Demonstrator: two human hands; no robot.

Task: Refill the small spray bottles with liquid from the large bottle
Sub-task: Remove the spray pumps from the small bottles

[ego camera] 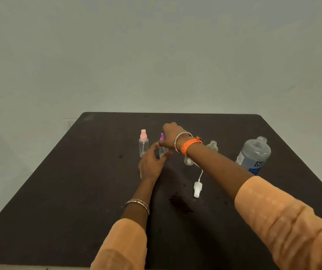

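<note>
Fingers of the right hand curl over the purple spray head of the purple-capped bottle, apparently gripping it; the grip itself lies under the knuckles. Left hand cups the clear body, fingers loosely bent round it, contact uncertain. Step judged: seating or twisting this cap. Next move calls for holding the body steady while the head turns. Pink-capped bottle stands just left. Right of it, an uncapped small bottle is half hidden by the wrist; its white sprayer lies on the table. Large bottle stands open far right; fill levels unreadable.
</note>
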